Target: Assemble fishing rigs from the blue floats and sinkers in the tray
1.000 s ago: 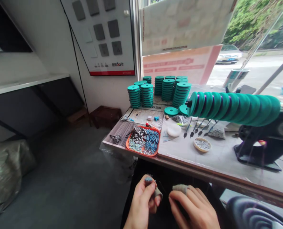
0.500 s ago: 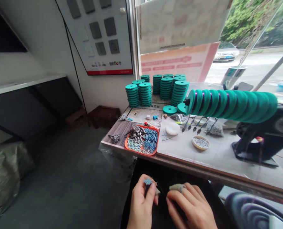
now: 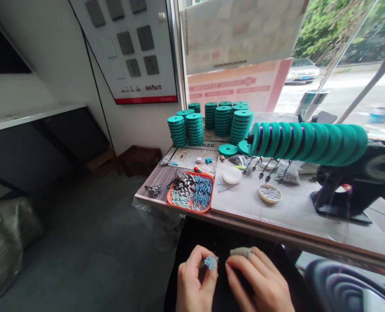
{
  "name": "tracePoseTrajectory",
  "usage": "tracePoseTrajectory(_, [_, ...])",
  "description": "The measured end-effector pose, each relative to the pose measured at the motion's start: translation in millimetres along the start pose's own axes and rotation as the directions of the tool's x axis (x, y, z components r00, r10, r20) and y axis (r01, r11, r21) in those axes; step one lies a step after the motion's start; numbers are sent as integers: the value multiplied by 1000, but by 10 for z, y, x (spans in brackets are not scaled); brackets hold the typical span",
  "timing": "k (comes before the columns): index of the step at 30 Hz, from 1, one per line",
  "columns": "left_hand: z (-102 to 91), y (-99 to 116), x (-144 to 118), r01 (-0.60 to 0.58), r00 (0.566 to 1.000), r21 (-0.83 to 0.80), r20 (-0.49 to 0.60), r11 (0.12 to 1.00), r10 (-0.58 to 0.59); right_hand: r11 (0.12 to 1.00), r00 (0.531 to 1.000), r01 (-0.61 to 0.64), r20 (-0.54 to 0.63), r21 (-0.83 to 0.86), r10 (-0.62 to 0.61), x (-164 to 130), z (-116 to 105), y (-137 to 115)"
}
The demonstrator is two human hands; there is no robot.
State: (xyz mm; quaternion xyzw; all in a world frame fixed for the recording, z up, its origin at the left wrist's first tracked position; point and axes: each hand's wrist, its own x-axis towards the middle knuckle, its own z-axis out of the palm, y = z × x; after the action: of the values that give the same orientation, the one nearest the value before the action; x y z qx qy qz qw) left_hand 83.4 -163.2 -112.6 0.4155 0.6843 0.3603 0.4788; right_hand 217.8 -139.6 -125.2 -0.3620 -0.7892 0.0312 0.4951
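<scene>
Below the near edge of the worktop [image 3: 276, 216], over the person's dark lap, the left hand [image 3: 194, 284] pinches a small bundle of blue-and-grey pieces [image 3: 209, 261] between thumb and fingertips, its fingers clamped together on it. Just to its right, the right hand [image 3: 260, 284] lies knuckles up, the index finger wearing a beige fabric finger cot [image 3: 241, 252]; its fingertips curl in close together near the bundle, but whether they grip anything cannot be told, since the tips are hidden against the dark cloth. The two hands are near each other without clearly touching.

On the worktop above, an orange tray [image 3: 191, 192] near the front left corner holds grey and blue cylindrical pieces of the same kind. Just left of it lies a small cluster of metal bits [image 3: 154, 189]. Right of the tray sit a white round disc [image 3: 231, 176] and a shallow dish of small grey beads [image 3: 269, 193]. Stacks of teal spools [image 3: 211, 122] stand at the back by the window, and a row of teal spools on a horizontal spindle [image 3: 309, 138] juts from a black machine [image 3: 357, 182] at the right. A switch display board [image 3: 130, 47] hangs on the wall.
</scene>
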Motion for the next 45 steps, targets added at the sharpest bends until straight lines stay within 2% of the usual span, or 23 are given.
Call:
tracePoseTrajectory(7, [-12, -24, 24, -34, 999, 0, 13, 999, 34, 999, 1000, 20, -8, 29, -20, -21, 16, -3])
tracePoseTrajectory(10, [-21, -28, 33, -19, 1000, -123, 5, 992, 20, 992, 994, 102, -19, -74, -103, -33, 15, 6])
tracePoseTrajectory(12, [-18, -11, 24, -10, 1000, -282, 8, 959, 12, 972, 984, 177, 23, -156, -176, -24, 17, 5])
tracePoseTrajectory(14, [-13, 40, 5, 15, 1000, -489, 30, 872, 0, 960, 973, 228, 72, -163, -219, -7, 26, -6])
tracePoseTrajectory(16, [-15, 131, -13, 85, 996, -680, 85, 728, -38, 958, 965, 257, 87, -127, -247, 14, 35, -24])
tracePoseTrajectory(18, [-28, 241, -17, 159, 987, -797, 127, 583, -95, 951, 955, 291, 97, -101, -282, 36, 32, -40])
tracePoseTrajectory(20, [-46, 333, -3, 125, 989, -856, 65, 502, -135, 945, 949, 310, 94, -104, -301, 61, 13, -46])
tracePoseTrajectory(21, [-53, 363, 9, 86, 990, -866, 19, 492, -139, 946, 951, 307, 82, -108, -299, 73, -1, -45])
tracePoseTrajectory(23, [-55, 387, 29, 33, 991, -863, -36, 503, -127, 956, 961, 273, 81, -105, -265, 94, -28, -39])
tracePoseTrajectory(27, [-19, 342, 24, 33, 997, -828, -15, 560, -82, 986, 974, 162, 168, -46, -152, 91, -15, -35])
tracePoseTrajectory(30, [-10, 298, -5, 15, 997, -801, -33, 599, -69, 992, 977, 122, 179, -16, -117, 61, 44, -51])
tracePoseTrajectory(35, [-95, 282, -35, 98, 995, -758, 64, 645, -76, 975, 959, 222, 185, -27, -214, 51, 81, -57])
tracePoseTrajectory(40, [-196, 340, -29, 131, 991, -718, 115, 684, -69, 972, 949, 234, 221, -16, -225, 112, 25, -2])
tracePoseTrajectory(45, [-245, 434, -27, 277, 952, -651, 287, 707, -109, 952, 915, 305, 269, 23, -300, 180, -19, 18])
